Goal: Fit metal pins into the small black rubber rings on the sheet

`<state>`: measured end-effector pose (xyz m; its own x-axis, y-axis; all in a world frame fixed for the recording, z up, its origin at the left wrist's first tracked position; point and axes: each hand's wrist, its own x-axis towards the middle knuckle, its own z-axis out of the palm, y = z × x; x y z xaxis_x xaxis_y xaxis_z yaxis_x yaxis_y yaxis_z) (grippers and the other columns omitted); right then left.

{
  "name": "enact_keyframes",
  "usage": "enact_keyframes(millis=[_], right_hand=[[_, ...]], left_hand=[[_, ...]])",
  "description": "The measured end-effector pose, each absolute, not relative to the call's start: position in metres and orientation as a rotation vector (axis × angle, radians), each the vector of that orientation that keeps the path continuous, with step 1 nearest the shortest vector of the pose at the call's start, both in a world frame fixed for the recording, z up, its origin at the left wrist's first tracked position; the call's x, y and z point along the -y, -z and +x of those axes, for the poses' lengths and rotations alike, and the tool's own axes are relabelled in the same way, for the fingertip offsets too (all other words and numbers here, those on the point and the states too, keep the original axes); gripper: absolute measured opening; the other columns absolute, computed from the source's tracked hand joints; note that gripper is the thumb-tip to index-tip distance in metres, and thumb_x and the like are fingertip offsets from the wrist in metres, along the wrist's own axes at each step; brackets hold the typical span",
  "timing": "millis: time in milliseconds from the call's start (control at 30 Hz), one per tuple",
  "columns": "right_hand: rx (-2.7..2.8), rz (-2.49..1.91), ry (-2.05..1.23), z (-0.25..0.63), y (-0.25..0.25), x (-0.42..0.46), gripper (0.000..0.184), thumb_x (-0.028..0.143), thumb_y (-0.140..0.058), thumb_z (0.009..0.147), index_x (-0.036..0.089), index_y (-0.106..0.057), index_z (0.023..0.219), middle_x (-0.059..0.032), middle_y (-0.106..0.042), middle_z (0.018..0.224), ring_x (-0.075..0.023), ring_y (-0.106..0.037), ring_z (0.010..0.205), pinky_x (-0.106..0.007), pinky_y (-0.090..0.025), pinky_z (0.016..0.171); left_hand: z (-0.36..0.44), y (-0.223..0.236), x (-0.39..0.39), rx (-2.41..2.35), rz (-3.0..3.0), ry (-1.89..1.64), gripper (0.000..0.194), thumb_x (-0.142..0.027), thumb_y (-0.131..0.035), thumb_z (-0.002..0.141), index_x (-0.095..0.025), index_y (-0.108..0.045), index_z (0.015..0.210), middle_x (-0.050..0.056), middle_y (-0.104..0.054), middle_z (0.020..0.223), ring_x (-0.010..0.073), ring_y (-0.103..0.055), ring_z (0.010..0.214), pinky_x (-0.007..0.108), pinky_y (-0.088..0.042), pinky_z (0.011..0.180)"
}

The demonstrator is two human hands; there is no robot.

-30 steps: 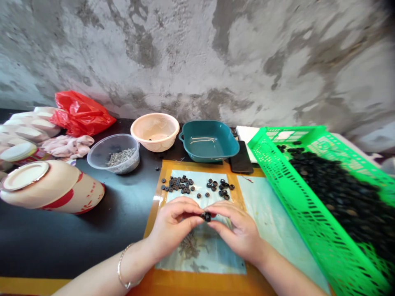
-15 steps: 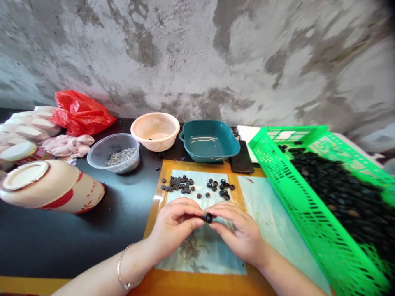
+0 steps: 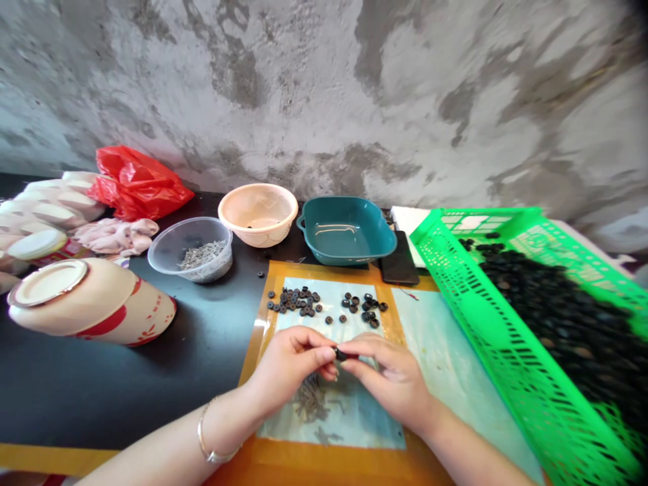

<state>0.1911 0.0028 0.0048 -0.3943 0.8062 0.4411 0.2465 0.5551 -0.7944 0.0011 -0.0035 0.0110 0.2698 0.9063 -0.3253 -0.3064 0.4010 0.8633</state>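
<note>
Above the light-blue sheet, near centre, your left hand and right hand both pinch a small black part; you seem mid-fitting, and the next move calls for steadiness.

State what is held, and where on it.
A small black piece, its left side pinched by the left hand, its right by the right hand; detail hidden.

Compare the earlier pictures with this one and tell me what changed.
The left hand has shifted its grip: its thumb has moved up, and other fingers now show curled below. Less of the small black piece is visible. Nothing was let go. The right hand still pinches the piece; the loose black rings stayed put.
</note>
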Motion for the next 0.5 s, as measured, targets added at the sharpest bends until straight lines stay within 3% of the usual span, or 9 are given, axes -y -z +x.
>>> enact_keyframes(millis=[367,500], right_hand=[[1.724,-1.060,-1.229,0.1904,-0.0012,-0.0014,0.016,0.023,-0.070,0.083,0.027,-0.073,0.098,-0.0004,-0.074,0.088,-0.0142,-0.069,0.079,-0.025,-0.055,0.074],[1.681,-1.114,-1.327,0.1910,0.0014,-0.0015,0.024,0.020,-0.073,0.078,0.026,-0.071,0.102,0.0000,-0.073,0.087,-0.0148,-0.069,0.078,-0.026,-0.055,0.074]], left_hand=[[0.0006,-0.0096,0.0022,-0.968,0.658,-0.826,0.041,-0.046,-0.082,0.064,-0.012,-0.061,0.069,0.002,-0.068,0.053,0.0116,-0.062,0.047,0.022,-0.051,0.052],[0.0006,-0.0102,0.0016,-0.972,0.681,-0.768,0.044,-0.051,-0.081,0.063,-0.012,-0.061,0.066,0.003,-0.067,0.052,0.0109,-0.061,0.045,0.021,-0.050,0.050]])
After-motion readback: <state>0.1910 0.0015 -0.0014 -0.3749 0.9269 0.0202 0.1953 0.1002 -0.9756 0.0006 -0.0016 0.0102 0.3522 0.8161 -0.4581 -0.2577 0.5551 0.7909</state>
